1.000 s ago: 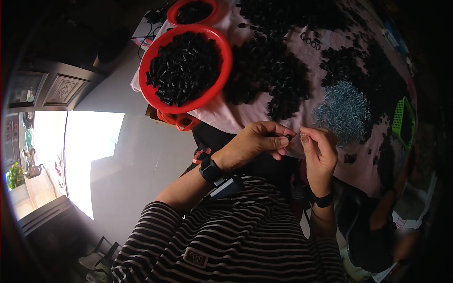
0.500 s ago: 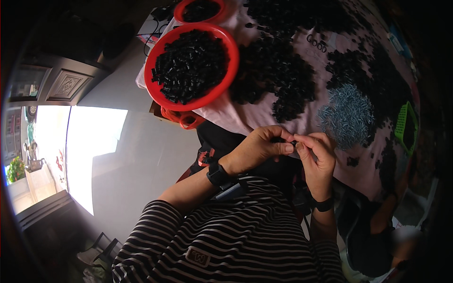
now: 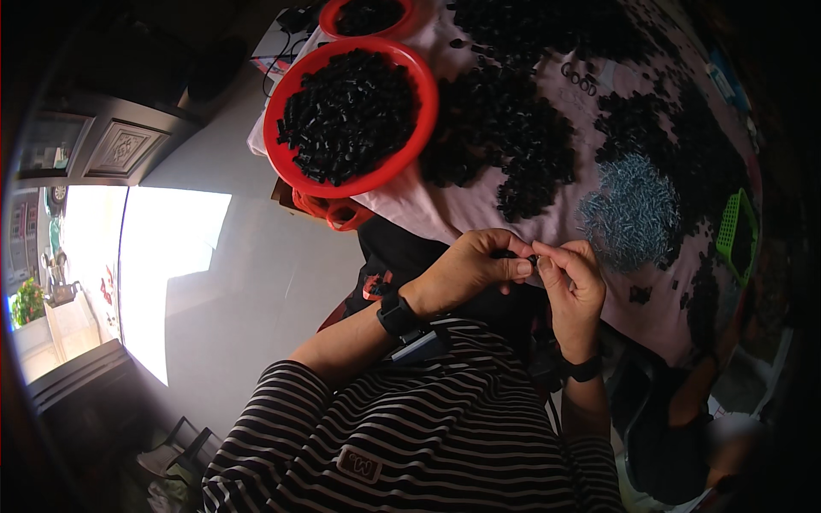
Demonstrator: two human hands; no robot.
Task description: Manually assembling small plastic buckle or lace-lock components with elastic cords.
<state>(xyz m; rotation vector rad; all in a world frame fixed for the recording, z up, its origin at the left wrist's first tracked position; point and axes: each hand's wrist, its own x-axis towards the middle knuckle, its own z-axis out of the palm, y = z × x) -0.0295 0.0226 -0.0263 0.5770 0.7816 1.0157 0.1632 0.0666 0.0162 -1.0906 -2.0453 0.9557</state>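
Note:
My left hand [image 3: 479,262] is closed on a small black part [image 3: 532,259], thumb and forefinger pinching it near the table's front edge. Fingertips of my right hand [image 3: 575,278] meet the left ones and pinch at the same part from the other side. Most of that part is hidden by the fingers. Just beyond my right hand lies a heap of silvery-blue screws [image 3: 631,212]. Past both hands spreads a pile of small black parts [image 3: 526,141]. To the left, a large red basin [image 3: 280,162] is filled with short black pieces [image 3: 351,115].
A pink cloth [image 3: 428,205] covers the table. Behind the large basin stands a smaller red basin [image 3: 332,28]. At the right edge is a green basket [image 3: 729,224]. Several black rings [image 3: 579,79] lie farther back. Another person's arm [image 3: 694,389] shows at lower right.
The view has shifted very slightly. Both hands keep their pinch on the small black part, with hardly any movement.

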